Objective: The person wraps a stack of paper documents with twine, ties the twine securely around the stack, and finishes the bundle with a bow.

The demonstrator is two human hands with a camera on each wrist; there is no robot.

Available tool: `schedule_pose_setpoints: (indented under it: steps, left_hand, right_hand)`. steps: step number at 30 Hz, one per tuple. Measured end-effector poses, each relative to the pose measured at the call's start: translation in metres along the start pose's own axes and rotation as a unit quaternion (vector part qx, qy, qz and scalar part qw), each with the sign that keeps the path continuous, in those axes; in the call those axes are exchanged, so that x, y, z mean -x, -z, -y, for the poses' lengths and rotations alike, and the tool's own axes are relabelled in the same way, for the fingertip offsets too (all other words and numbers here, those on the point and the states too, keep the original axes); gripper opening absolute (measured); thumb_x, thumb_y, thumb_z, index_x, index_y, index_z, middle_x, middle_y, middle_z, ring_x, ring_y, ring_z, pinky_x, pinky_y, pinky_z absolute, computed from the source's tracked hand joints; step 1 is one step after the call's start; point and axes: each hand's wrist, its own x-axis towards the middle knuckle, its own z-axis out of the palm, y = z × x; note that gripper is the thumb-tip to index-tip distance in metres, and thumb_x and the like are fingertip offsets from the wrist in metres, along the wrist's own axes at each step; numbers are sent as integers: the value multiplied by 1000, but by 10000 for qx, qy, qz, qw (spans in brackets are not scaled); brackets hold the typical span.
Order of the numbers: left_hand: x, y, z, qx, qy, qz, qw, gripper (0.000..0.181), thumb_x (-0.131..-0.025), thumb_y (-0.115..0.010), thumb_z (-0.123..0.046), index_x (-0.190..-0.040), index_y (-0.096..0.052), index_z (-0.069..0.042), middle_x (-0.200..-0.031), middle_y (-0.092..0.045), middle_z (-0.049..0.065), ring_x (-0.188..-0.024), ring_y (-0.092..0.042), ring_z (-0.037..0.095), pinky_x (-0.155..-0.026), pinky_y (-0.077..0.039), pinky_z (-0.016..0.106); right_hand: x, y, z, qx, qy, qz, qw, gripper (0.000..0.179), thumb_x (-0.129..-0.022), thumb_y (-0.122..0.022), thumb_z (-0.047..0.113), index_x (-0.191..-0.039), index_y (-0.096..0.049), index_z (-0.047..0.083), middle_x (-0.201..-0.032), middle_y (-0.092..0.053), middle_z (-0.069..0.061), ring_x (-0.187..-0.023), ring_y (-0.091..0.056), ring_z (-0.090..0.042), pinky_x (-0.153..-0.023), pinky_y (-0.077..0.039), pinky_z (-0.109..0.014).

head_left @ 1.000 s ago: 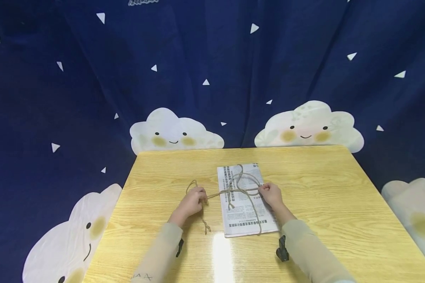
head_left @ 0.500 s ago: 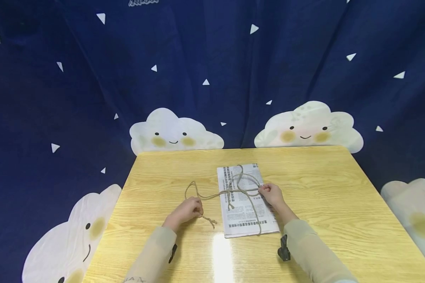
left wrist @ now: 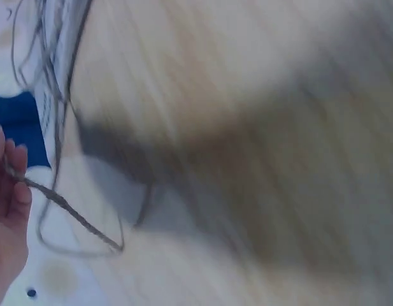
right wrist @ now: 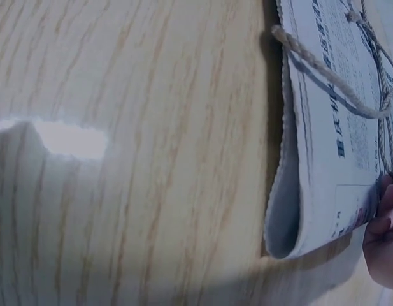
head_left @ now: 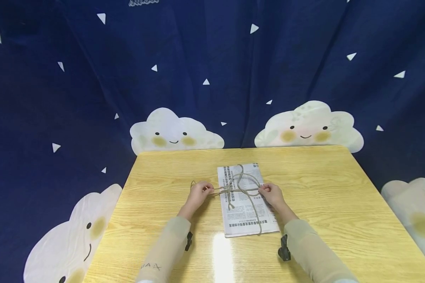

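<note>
Poking out of two beige cloth sleeves (head_left: 315, 251), two bare hands each pinch thin brown twisted twine (head_left: 255, 212): the left hand (head_left: 200, 192) just left of the flat, folded black-and-white newspaper (head_left: 244, 220), the right hand (head_left: 272, 194) at its right edge. Twine crosses and loops over the paper; can't tell how many pieces. Left wrist cam catches it running from the fingers to a tight bend, mostly hidden in the head view. Right wrist cam gets the paper's rounded fold, which the head cam misses. One newspaper, one yellowish wood-grain table (head_left: 163, 173), then a navy curtain (head_left: 198, 47) with four white clouds (head_left: 170, 127).
</note>
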Motion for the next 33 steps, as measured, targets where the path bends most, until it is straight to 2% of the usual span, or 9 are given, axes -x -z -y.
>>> schedule_pose_setpoints:
  steps: [3, 7, 14, 19, 24, 28, 33]
  left_hand:
    - [-12, -12, -12, -124, 136, -103, 9998, 11, -86, -61, -9, -91, -68, -1, -88, -65, 9, -79, -59, 17, -65, -51, 23]
    - [-24, -27, -22, -94, 197, -14, 9998, 15, -87, -58, -3, -98, -67, 2, -96, -65, 13, -88, -61, 22, -73, -53, 27]
    - [-36, -50, -26, -229, 186, 191, 9994, 20, -88, -57, -2, -106, -65, 2, -102, -62, 12, -96, -59, 23, -84, -50, 29]
    - [-43, -60, -30, -522, 84, 66, 9986, 19, -86, -58, 1, -103, -66, 2, -100, -63, 13, -96, -60, 24, -86, -50, 31]
    - [-49, -67, -44, -879, 555, -39, 9946, 14, -86, -59, -3, -95, -70, -3, -100, -66, 9, -98, -61, 22, -84, -50, 30]
    - [-53, -74, -51, -1175, 689, -90, 9906, 13, -87, -60, -7, -92, -72, -9, -101, -68, 5, -98, -61, 20, -83, -51, 30]
    - [-56, -83, -52, -994, 596, -55, 9933, 14, -87, -58, -4, -95, -70, -5, -101, -67, 7, -99, -61, 20, -84, -50, 28]
  right_hand:
    - [0, -1, -2, -171, 154, -18, 9997, 16, -84, -62, 14, -87, -59, -2, -72, -53, -6, -62, -49, -15, -52, -42, -22]
    - [4, -1, -2, -333, 453, -41, 9984, 17, -83, -64, 15, -82, -59, 0, -68, -52, -5, -59, -48, -14, -50, -41, -22]
    - [3, -1, 0, 16, 208, 25, 9998, 16, -86, -62, 14, -88, -59, -1, -73, -53, -5, -63, -48, -12, -52, -41, -20]
    - [3, 1, -1, 98, 355, 12, 9993, 16, -86, -62, 14, -88, -58, -1, -72, -52, -3, -63, -46, -11, -53, -40, -19]
    - [4, 1, -1, -25, 433, -40, 9991, 15, -85, -62, 12, -88, -59, -2, -72, -54, -3, -64, -47, -12, -53, -41, -19]
    - [5, 1, -4, 15, 558, -12, 9984, 14, -84, -64, 12, -88, -61, -1, -73, -55, -4, -65, -48, -12, -55, -42, -19]
    - [5, 1, -6, 222, 963, 96, 9951, 11, -81, -68, 11, -84, -64, 1, -73, -58, -5, -65, -49, -13, -57, -42, -22]
